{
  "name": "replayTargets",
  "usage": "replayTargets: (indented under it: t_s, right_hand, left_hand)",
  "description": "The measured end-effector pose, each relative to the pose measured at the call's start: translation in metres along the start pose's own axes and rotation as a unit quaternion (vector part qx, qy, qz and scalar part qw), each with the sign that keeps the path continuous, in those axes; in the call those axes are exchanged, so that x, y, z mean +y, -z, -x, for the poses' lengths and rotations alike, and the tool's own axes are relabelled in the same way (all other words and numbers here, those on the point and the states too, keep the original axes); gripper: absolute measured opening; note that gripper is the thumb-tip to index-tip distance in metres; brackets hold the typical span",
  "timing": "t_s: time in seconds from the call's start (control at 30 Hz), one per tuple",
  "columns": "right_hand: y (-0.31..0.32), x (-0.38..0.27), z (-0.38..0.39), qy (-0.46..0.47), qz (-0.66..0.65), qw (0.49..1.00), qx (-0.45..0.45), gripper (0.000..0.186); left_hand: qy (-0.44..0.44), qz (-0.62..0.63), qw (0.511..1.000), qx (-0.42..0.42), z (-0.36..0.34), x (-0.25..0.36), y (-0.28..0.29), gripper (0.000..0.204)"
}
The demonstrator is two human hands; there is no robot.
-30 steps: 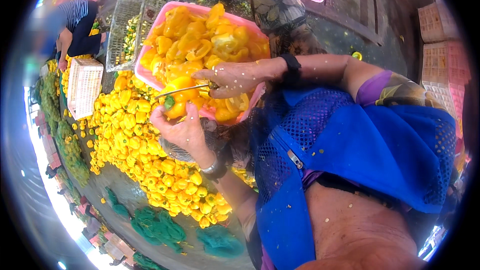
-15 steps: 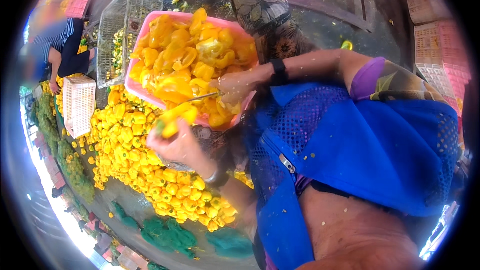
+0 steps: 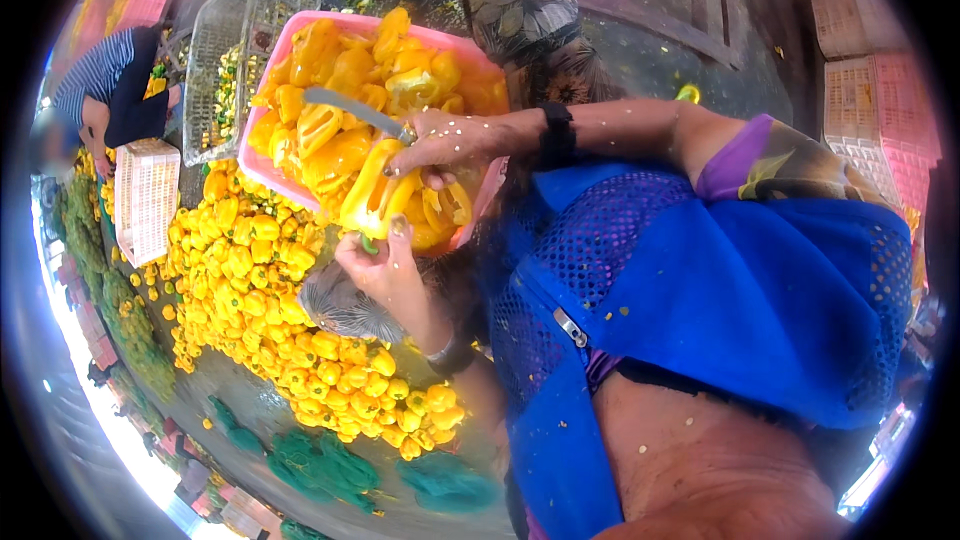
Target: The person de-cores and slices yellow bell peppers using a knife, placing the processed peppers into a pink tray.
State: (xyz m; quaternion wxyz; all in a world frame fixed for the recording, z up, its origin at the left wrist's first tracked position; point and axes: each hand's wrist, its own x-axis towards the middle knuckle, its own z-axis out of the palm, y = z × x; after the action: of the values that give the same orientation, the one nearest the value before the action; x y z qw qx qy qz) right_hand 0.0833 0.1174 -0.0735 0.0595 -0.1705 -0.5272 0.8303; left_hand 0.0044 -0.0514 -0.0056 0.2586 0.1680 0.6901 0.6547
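At the far left a person in a striped top [image 3: 100, 75] is bending beside a white crate [image 3: 143, 198] standing on the floor. Right of it, a heap of whole yellow peppers [image 3: 270, 310] is spreading across the floor, with green net bags [image 3: 320, 460] lying near it. A clear crate [image 3: 235, 50] is leaning against the far left side of a pink tub [image 3: 255, 168] filled with cut pepper pieces. The left hand [image 3: 385, 275] is gripping a yellow pepper [image 3: 375, 195] from below, fingers closed round its stem end, holding it just over the tub's near rim. The right hand [image 3: 445, 140] is sitting just above the pepper, fingers wrapped tight around the handle of a knife [image 3: 350, 110], whose blade is pointing left over the tub.
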Motion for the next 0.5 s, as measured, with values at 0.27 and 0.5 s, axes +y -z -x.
replayTargets:
  t_s: [0.27, 0.5]
  right_hand:
    - [-0.026, -0.034, 0.027, 0.189, 0.279, 0.941, 0.020, 0.037]
    - [-0.004, -0.021, 0.013, 0.353, 0.443, 0.823, 0.031, 0.035]
  left_hand:
    - [0.071, -0.006, 0.995, 0.064, -0.007, -0.047, 0.003, 0.033]
    - [0.038, 0.001, 0.999, -0.006, 0.004, -0.037, 0.011, 0.020]
